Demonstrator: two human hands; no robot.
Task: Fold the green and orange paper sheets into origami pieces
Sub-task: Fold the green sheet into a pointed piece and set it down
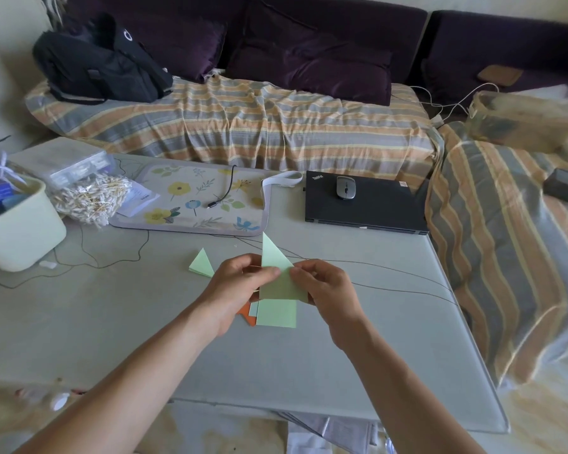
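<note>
Grey and smooth, a matte table top [112, 322] fills the middle of the frame, and behind it across the upper part runs a couch draped in a wrinkled orange, grey and yellow striped cloth [243, 126] with dark purple velvet cushions [309, 67] along the back.

At frame centre both forearms reach up from the bottom edge, meeting over the table. The left hand [233, 286] and the right hand [325, 286] hold between them one folded pale green paper piece [277, 276], flat and crisp, with a sharp triangular point rising upward from a four-sided lower flap. The thumb and forefinger of each hand pinch the paper at its middle crease, tips nearly meeting; the other fingers curl behind it.

Just below the hands, lying on the table, is one pale green rectangular paper sheet [276, 314], with a corner of one orange paper sheet [246, 316] and a sliver of light blue paper [253, 309] showing from under its left edge. Left of the hands lies one small folded green paper triangle [202, 263].

In the upper left stand a cream plastic bin [23, 234], a clear bag of cotton swabs [92, 198] and a floral-printed pad [194, 201] with a black cable end on it. Upper right of the table holds one closed black laptop [364, 208] with one grey computer mouse [345, 188] on its lid. A black fabric backpack [99, 63] sits on the couch at upper left.
</note>
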